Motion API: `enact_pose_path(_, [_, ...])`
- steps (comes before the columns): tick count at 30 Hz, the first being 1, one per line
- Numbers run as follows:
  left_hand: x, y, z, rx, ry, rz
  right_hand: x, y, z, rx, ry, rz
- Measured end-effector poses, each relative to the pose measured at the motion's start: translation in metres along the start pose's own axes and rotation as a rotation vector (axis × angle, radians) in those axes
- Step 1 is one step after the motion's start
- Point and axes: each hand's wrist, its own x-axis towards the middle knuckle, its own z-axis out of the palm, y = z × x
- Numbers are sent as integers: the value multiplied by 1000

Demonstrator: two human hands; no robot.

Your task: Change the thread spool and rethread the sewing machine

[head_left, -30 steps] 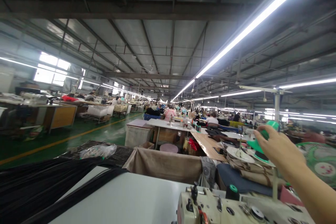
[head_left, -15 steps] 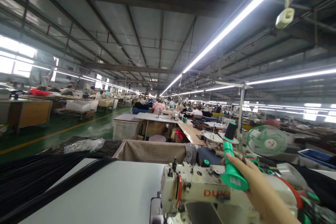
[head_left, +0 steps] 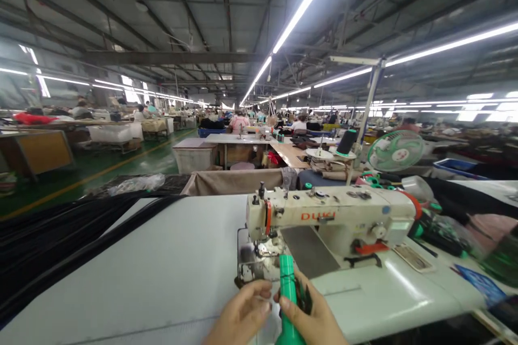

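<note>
In the lower middle of the head view, my right hand (head_left: 313, 310) is wrapped round a green thread spool (head_left: 286, 275) that stands nearly upright. A few turns of dark thread cross the spool's upper part. Something dark, possibly thread snips (head_left: 303, 296), shows between the spool and my right fingers. Close to its left side is my left hand (head_left: 245, 312), fingers curled and tips drawn together; any thread in them is too fine to make out. Just beyond both hands stands the cream sewing machine (head_left: 332, 207), its needle area behind the spool's top.
The white table (head_left: 162, 264) spreads left of the machine, with black fabric strips (head_left: 60, 248) along its left side. A black thread cone (head_left: 346, 143) sits on the stand behind. A green fan (head_left: 396, 151), a phone-like flat item (head_left: 413, 257) and a plastic bag lie rightward.
My right hand has brought the green spool down and left, from above the machine to in front of it. My left hand has come into view. The camera has tilted downward.
</note>
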Motion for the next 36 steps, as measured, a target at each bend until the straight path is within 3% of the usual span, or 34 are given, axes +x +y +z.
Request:
enact_pose_path(3, [3,7,12,-141,-113,-1,-10,21,5,-74,-62,9])
enact_pose_path(7, [4,2,19,-182,-96,-35,-20,40,5,-146,-156,-5])
enact_pose_path(11, [2,-7,14,-92,-103,-50,-26,28,-5,-187,-241,-8])
enact_pose_path(18, [-8,-10,3,-30,-153,-131,-25,23,-32,-447,-39,92])
enact_pose_path(25, [-12,-16,3,64,-122,-168,-20,9,-21,-339,-106,88])
enact_pose_path(30, [-13,-10,4,89,-134,-161,-15,2,-16,-204,-170,196])
enact_pose_path(36, [-14,-19,2,63,-129,-175,-6,-1,-14,-277,-196,192])
